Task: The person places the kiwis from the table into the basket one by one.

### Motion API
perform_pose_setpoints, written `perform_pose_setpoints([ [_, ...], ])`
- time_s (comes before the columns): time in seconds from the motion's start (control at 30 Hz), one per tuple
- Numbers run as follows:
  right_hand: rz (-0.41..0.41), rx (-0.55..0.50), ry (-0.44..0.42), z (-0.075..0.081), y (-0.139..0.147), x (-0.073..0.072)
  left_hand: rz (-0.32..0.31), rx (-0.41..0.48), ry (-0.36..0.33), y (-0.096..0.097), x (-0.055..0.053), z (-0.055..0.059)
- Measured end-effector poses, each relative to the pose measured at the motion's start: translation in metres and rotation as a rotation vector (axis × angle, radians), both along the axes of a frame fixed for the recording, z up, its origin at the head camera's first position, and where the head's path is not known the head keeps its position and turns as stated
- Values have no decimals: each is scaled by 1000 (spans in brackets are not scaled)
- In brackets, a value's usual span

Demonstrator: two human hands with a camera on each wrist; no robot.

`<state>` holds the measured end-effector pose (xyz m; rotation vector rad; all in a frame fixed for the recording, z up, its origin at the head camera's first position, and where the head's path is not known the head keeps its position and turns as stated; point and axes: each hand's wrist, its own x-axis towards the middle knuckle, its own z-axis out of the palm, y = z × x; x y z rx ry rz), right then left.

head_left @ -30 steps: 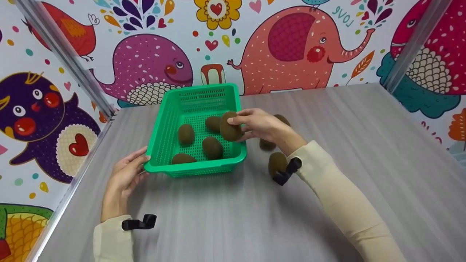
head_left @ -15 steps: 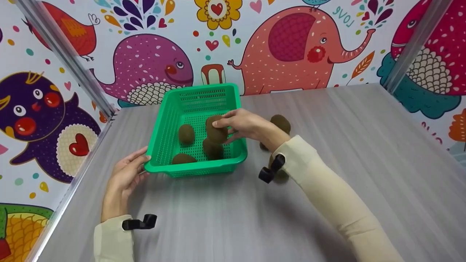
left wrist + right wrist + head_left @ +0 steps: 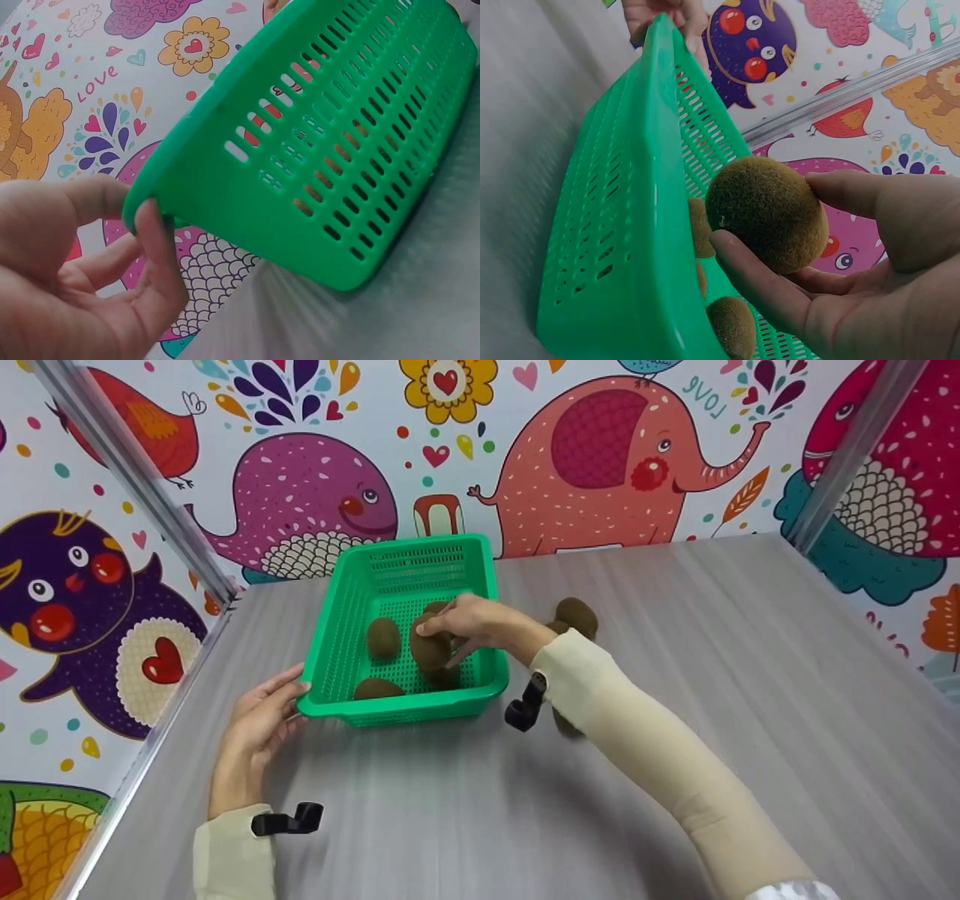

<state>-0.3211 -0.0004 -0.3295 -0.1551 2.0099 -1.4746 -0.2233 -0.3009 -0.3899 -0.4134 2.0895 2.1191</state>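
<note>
My right hand (image 3: 476,622) pinches a brown fuzzy kiwi (image 3: 765,214) between thumb and fingers, over the inside of a green plastic basket (image 3: 405,709). Below and around it, several kiwis lie on the basket floor, among them one at the left (image 3: 384,639) and one by the front wall (image 3: 379,688); others are partly hidden by the held kiwi and the hand. At the basket's front left corner, my left hand (image 3: 259,724) grips the rim, thumb and fingers on either side of it, as the left wrist view (image 3: 146,217) shows.
Right of the basket, more kiwis (image 3: 577,616) rest on the grey table (image 3: 712,660), some partly covered by my right forearm. Behind the table and at its sides stand walls printed with cartoon animals, with metal posts (image 3: 135,472) in the corners.
My right hand has carried the kiwi leftward from the basket's right rim to over its middle and slightly lower. My left hand has stayed on the rim.
</note>
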Motion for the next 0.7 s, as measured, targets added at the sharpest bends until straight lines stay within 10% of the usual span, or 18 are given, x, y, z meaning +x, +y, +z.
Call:
perform_pose_setpoints([
  [0.7,88,56,12,-11,-11,-1,1,0,-6,0,0,2],
])
